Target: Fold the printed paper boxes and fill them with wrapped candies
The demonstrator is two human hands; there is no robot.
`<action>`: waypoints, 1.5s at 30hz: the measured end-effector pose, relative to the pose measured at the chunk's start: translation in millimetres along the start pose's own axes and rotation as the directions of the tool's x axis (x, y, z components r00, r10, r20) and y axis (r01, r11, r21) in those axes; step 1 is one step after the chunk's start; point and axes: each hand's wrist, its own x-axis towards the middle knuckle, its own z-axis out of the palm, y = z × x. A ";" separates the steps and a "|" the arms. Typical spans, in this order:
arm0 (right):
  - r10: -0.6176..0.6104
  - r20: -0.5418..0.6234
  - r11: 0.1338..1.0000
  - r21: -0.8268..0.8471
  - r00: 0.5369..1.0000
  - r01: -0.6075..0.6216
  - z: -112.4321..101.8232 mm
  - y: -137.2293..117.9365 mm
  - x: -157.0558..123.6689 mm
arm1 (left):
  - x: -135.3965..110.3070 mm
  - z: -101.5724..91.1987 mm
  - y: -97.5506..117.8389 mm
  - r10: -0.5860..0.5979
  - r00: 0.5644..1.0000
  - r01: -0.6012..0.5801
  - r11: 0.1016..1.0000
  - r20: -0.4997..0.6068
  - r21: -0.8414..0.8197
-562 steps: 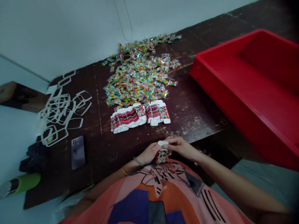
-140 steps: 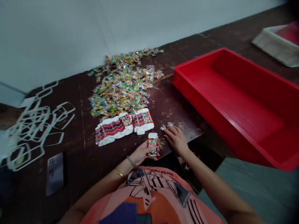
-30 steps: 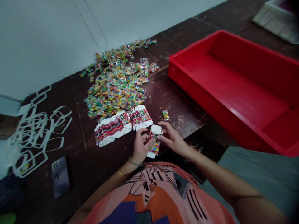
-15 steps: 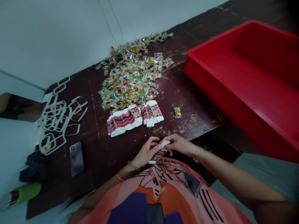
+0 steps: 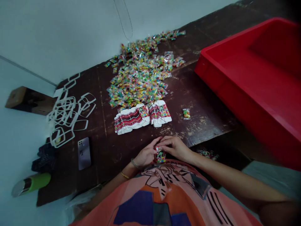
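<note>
Close to my body, at the table's front edge, a small red printed candy box (image 5: 161,157) is held upright between both hands. My left hand (image 5: 147,154) grips its left side, with the fingers partly behind it. My right hand (image 5: 175,147) has its fingers closed at the box's top end. Just beyond lie two fanned stacks of flat printed cartons, a longer left stack (image 5: 129,119) and a shorter right stack (image 5: 160,113). A single candy packet (image 5: 186,114) rests to their right. Behind the stacks spreads a large heap of clear-wrapped candy packets (image 5: 138,81).
A big red tray (image 5: 225,94) stands at the right. On the left are tangled white bands (image 5: 67,110), a phone (image 5: 84,153), a dark crumpled cloth or bag (image 5: 43,158), a green bottle (image 5: 39,183) and a wooden block (image 5: 30,100). The dark table (image 5: 103,150) meets a pale wall behind.
The box has turned so its printed face shows, and the white flap at its top no longer stands out. My right fingers now press at its top. The whole view has shifted slightly.
</note>
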 end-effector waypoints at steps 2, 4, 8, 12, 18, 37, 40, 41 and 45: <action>-0.111 0.072 0.978 -0.171 0.991 0.122 2.4 3.5 -7.8 | -1.6 -6.9 -2.7 0.005 0.999 -0.006 1.000 0.042 0.031; -0.185 0.162 0.914 -0.335 0.969 0.231 3.2 4.1 -13.2 | 0.0 -10.8 -6.4 0.006 0.998 -0.013 0.994 0.063 0.111; -0.242 0.304 0.784 -0.499 0.921 0.370 -15.5 2.4 -2.0 | 6.1 -6.4 -5.3 0.046 0.998 -0.055 0.917 0.032 0.395; -0.200 0.024 0.671 -0.725 0.980 0.154 -72.1 25.6 13.8 | -2.0 -3.0 19.9 0.149 0.985 -0.023 0.611 -0.087 0.791; -0.119 -0.131 0.672 -0.740 0.984 -0.017 -84.1 76.6 -38.6 | -23.7 -22.3 65.4 0.129 0.967 0.077 0.671 -0.219 0.738; -0.152 -0.506 0.926 -0.373 0.849 -0.057 -66.0 -1.4 7.7 | 41.9 22.2 7.5 0.029 1.000 -0.022 0.922 -0.013 0.388; -0.221 -0.418 0.837 -0.545 0.881 -0.049 -70.0 -5.2 8.0 | 43.3 23.9 8.9 -0.014 1.000 0.003 0.923 0.027 0.386; -0.225 -0.367 0.823 -0.567 0.903 -0.025 -70.0 -6.6 8.2 | 43.2 24.8 9.0 -0.026 0.999 0.011 0.923 0.035 0.384; -0.192 -0.132 0.883 -0.456 0.973 0.112 -61.8 -4.9 5.7 | 41.4 27.0 8.2 -0.007 1.000 0.011 0.903 -0.013 0.429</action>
